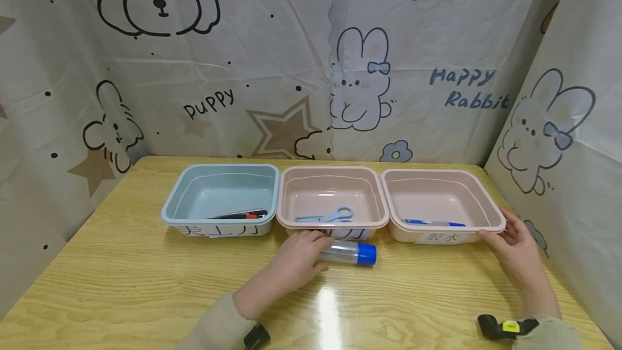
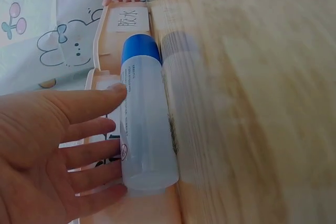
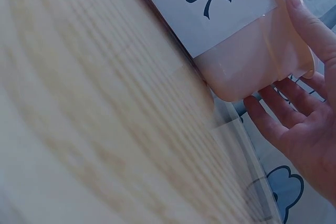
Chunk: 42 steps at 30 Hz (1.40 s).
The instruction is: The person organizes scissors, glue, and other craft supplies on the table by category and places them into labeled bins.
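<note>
A clear glue bottle with a blue cap [image 1: 347, 253] lies on its side in front of the middle pink bin [image 1: 335, 224]. My left hand [image 1: 303, 255] is at the bottle's uncapped end. In the left wrist view, the thumb tip overlaps the bottle's [image 2: 147, 119] edge and the other fingers stretch towards its side, fairly straight. At the right-hand pink bin [image 1: 396, 231], my right hand [image 1: 520, 247] holds the front right corner, thumb on the rim and fingers along the side. That bin carries a paper label [image 3: 231, 14] and contains a blue-and-white item [image 1: 432, 223].
A light blue bin [image 1: 170, 215] at the left, labelled in front, holds black and orange cutter-like items [image 1: 243, 214]. Blue scissors [image 1: 340, 214] lie in the middle bin. All three bins stand in a row on the wooden table [image 1: 121, 280], before a printed cloth [image 1: 272, 42].
</note>
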Each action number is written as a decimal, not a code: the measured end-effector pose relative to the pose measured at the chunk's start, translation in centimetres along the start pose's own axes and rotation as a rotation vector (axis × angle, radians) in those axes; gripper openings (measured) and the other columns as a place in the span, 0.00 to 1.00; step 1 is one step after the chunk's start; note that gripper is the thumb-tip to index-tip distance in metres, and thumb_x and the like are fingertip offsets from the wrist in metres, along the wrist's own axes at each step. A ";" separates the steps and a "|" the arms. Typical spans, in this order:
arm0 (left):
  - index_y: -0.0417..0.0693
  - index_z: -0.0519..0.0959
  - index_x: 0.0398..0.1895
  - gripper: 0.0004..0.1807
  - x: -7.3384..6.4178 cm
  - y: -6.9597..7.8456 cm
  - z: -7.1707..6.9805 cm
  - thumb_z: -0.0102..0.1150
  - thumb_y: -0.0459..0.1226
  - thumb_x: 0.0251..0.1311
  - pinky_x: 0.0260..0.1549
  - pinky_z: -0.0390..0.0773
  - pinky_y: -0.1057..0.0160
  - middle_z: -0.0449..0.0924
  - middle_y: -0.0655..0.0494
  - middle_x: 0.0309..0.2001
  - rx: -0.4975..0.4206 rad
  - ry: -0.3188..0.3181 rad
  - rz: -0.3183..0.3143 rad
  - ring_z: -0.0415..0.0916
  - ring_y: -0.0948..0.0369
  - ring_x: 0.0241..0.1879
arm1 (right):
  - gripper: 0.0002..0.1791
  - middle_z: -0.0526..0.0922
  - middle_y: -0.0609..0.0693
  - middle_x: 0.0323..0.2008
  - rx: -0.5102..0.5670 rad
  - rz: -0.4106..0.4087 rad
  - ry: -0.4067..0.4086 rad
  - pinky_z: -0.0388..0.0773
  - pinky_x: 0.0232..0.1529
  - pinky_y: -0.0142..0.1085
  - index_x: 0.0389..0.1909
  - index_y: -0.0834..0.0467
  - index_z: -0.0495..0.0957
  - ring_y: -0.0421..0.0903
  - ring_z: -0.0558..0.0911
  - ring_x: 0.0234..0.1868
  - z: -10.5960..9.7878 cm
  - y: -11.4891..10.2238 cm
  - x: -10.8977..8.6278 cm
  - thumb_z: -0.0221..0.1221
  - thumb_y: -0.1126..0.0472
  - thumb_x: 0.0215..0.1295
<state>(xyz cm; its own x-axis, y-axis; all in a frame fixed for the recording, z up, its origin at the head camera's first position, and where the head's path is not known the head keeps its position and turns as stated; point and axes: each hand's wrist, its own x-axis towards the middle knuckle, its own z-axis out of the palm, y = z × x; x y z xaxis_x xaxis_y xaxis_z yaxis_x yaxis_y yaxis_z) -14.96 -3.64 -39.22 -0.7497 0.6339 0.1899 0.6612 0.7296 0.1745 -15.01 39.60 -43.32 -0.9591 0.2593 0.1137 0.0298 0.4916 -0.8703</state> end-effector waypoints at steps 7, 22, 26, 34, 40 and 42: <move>0.48 0.76 0.52 0.25 0.0 0.1 0.1 0.66 0.42 0.48 0.46 0.71 0.64 0.73 0.57 0.44 0.029 -0.059 -0.007 0.69 0.61 0.44 | 0.41 0.60 0.46 0.64 0.038 -0.023 -0.001 0.67 0.40 0.12 0.70 0.47 0.47 0.24 0.65 0.48 0.0 0.2 0.1 0.58 0.57 0.60; 0.56 0.70 0.59 0.29 -0.2 -0.3 0.0 0.63 0.33 0.51 0.48 0.73 0.57 0.73 0.54 0.53 -0.003 -0.163 0.013 0.71 0.56 0.49 | 0.41 0.61 0.45 0.64 0.074 -0.028 0.001 0.68 0.40 0.12 0.70 0.47 0.48 0.24 0.66 0.47 0.0 0.3 0.1 0.59 0.58 0.60; 0.55 0.71 0.58 0.30 0.0 -0.3 0.1 0.65 0.33 0.48 0.44 0.74 0.59 0.74 0.55 0.50 0.002 -0.155 0.025 0.72 0.58 0.46 | 0.40 0.63 0.41 0.60 0.138 -0.017 0.012 0.68 0.40 0.13 0.69 0.47 0.51 0.24 0.68 0.46 0.1 0.6 0.2 0.60 0.59 0.58; 0.50 0.75 0.54 0.26 0.3 0.1 0.2 0.65 0.31 0.47 0.46 0.73 0.64 0.76 0.54 0.47 -0.072 -0.138 0.047 0.73 0.60 0.43 | 0.40 0.64 0.39 0.58 0.203 -0.052 -0.008 0.69 0.39 0.13 0.69 0.48 0.52 0.24 0.69 0.44 -0.1 0.6 0.2 0.60 0.63 0.58; 0.49 0.73 0.57 0.26 0.7 0.9 -0.1 0.63 0.33 0.51 0.50 0.73 0.63 0.75 0.53 0.53 -0.115 -0.080 0.071 0.73 0.59 0.50 | 0.40 0.65 0.39 0.57 0.248 -0.055 -0.009 0.69 0.39 0.14 0.69 0.49 0.53 0.25 0.70 0.44 0.0 0.4 0.2 0.61 0.64 0.57; 0.49 0.73 0.57 0.26 1.0 1.2 -0.3 0.63 0.34 0.51 0.50 0.73 0.63 0.75 0.53 0.53 -0.119 -0.048 0.099 0.73 0.59 0.50 | 0.40 0.65 0.39 0.57 0.226 -0.054 -0.006 0.69 0.39 0.13 0.69 0.49 0.52 0.24 0.69 0.44 -0.1 0.4 0.2 0.60 0.63 0.57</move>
<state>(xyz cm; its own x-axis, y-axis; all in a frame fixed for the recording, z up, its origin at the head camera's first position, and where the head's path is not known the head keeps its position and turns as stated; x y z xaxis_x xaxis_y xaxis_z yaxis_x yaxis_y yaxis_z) -14.92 -2.18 -38.53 -0.6795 0.7146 0.1663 0.7283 0.6296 0.2706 -15.18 39.91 -43.62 -0.9592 0.2325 0.1610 -0.0850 0.3061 -0.9482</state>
